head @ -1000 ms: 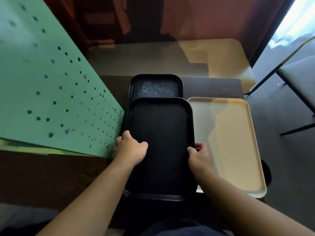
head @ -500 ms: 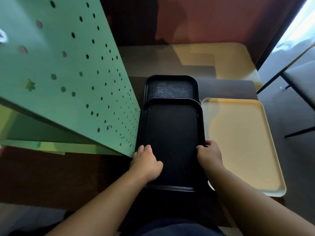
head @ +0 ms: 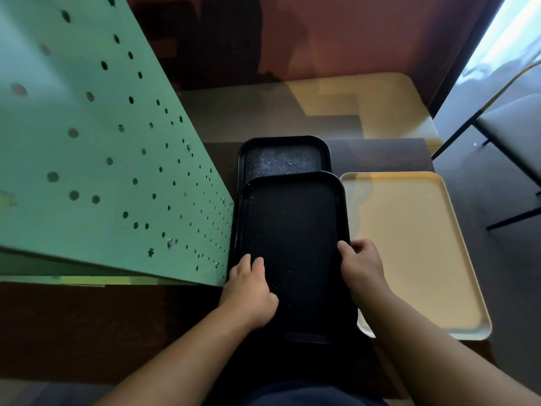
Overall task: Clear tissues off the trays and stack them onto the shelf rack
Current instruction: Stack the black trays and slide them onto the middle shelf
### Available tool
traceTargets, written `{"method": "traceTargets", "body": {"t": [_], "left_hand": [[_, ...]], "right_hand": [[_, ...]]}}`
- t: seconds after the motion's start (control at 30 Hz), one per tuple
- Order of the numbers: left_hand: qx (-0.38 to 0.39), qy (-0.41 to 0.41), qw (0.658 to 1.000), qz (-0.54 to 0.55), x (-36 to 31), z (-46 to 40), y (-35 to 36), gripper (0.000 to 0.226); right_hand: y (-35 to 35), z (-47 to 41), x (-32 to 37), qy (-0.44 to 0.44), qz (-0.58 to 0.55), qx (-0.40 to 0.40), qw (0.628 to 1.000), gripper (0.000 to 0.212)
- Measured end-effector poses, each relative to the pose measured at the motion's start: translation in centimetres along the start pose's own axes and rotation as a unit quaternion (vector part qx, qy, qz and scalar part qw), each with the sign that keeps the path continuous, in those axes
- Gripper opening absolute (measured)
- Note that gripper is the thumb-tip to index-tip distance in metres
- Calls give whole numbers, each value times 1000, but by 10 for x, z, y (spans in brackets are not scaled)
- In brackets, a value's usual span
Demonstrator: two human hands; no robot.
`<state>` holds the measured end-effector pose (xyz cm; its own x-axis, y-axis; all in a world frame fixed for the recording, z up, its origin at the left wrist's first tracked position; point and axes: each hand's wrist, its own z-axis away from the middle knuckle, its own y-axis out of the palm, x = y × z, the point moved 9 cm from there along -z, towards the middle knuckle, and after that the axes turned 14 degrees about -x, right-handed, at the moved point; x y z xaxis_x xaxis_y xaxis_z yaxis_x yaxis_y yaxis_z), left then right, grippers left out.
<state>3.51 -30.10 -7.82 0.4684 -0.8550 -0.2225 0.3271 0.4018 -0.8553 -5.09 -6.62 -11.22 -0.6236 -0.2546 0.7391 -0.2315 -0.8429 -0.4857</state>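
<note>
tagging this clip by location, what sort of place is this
Probably a cafeteria or canteen tray-return spot: a black textured plastic serving tray overlapping another black tray, a cream plastic tray beside them, and a green perforated rack panel.

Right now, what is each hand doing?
Left hand: grips the near black tray at its left rim.
Right hand: grips the same tray's right rim.

Both forearms are extended up from the lower frame edge. Left hand (head: 248,291) and right hand (head: 361,266) are clamped, fingers curled, on opposite rims of black tray (head: 292,227).
</note>
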Motion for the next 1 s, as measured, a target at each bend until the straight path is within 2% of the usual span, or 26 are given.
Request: {"method": "traceTargets", "body": {"t": [0.17,0.3,0.4,0.6,0.7,0.83,1.0], "left_hand": [[-107,0,993,53,-12,-18,-31,80],[-152,-8,985,79,-22,-39,-41,74],[-117,10,988,103,-32,-56,-27,75],[-47,58,997,-8,-41,-66,5,80],[-32,61,997,-26,-41,-63,17,78],[-26,67,996,-48,-41,-59,26,78],[-35,74,995,-57,-43,-59,24,76]], "right_hand": [[-12,-10,57,-89,-61,17,994,12],[15,-39,88,-89,-59,48,993,15],[41,-58,86,-55,-59,47,996,20],[53,-78,69,-17,-19,3,1000,6],[59,-79,63,14,-15,36,999,18],[69,-73,68,-22,73,86,993,35],[71,-75,83,-52,165,79,982,30]]}}
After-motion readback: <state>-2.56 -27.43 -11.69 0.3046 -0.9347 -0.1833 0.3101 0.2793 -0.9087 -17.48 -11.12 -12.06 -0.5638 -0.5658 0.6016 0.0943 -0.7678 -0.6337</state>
